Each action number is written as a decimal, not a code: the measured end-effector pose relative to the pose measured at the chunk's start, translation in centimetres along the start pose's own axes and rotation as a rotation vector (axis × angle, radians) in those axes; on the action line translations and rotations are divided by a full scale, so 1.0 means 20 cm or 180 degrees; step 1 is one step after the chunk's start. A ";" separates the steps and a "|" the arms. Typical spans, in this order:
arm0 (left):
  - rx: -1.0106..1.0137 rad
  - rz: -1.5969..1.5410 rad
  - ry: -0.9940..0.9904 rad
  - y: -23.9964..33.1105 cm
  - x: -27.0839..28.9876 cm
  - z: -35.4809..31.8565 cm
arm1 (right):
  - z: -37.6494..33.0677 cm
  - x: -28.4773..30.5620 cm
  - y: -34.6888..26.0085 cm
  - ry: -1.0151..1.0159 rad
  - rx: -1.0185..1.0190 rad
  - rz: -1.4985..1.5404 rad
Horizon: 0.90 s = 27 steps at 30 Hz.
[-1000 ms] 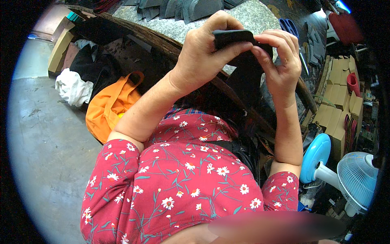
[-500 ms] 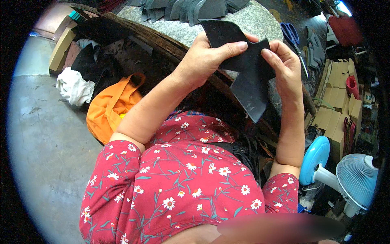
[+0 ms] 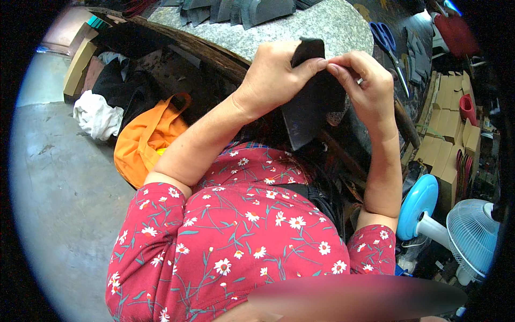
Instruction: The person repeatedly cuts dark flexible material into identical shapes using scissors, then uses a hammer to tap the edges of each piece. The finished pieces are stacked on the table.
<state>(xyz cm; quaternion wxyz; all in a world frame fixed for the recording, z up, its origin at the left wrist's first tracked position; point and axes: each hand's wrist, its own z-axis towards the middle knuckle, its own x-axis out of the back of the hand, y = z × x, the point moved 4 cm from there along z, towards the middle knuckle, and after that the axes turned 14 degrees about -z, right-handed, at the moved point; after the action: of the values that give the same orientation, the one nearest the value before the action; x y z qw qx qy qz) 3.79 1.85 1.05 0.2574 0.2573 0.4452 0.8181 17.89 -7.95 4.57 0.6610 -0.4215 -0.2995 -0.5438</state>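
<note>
My left hand [image 3: 279,75] grips a thin, bendy black cut piece [image 3: 308,115], perhaps leather or synthetic sheet, with the thumb on its near side. The piece is folded or bent at the top, and its lower part hangs to a point above my lap. Thumb and forefinger of my right hand [image 3: 370,83] are pinched together at the piece's upper edge, touching close to my left thumb tip. Just beyond my hands lies a speckled grey stone slab [image 3: 257,40] bearing a fanned row of dark grey cut pieces [image 3: 236,13].
Blue-handled scissors [image 3: 383,36] lie right of the slab, beside more grey pieces [image 3: 416,53]. A worn wooden edge [image 3: 209,56] runs before it. Left are an orange bag [image 3: 142,145] and white cloth [image 3: 98,115]. Cartons [image 3: 442,115] and a blue fan [image 3: 472,236] stand right.
The black piece was spread wide between both hands; now it is turned and folded narrower, shifted left. My right hand has moved left, its fingertips meeting my left thumb.
</note>
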 end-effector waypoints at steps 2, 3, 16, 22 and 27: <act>0.0702 -0.1060 0.0138 -0.02 0.00 0.00 | -0.01 0.00 0.02 -0.0052 -0.0261 0.0389; 0.0962 -0.1336 0.0083 -0.03 0.01 0.00 | -0.01 -0.01 0.03 -0.0069 -0.0363 0.0594; -0.0190 -0.0460 0.0322 0.17 0.14 0.04 | -0.31 0.22 0.33 0.0056 -0.0875 -0.1450; -0.1528 0.2471 -0.1157 0.22 -0.06 -0.02 | -0.52 0.17 0.60 -0.0391 -0.1314 -0.1710; -0.1330 0.2053 -0.1074 0.10 -0.12 -0.13 | -0.54 0.19 0.58 -0.0007 -0.1002 -0.1663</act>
<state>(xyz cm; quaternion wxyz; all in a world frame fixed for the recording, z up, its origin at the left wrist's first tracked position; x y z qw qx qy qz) 3.43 -2.20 1.10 0.1040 0.4562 0.1178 0.8759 29.40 -18.58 0.04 0.4249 -0.4281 -0.3105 -0.7347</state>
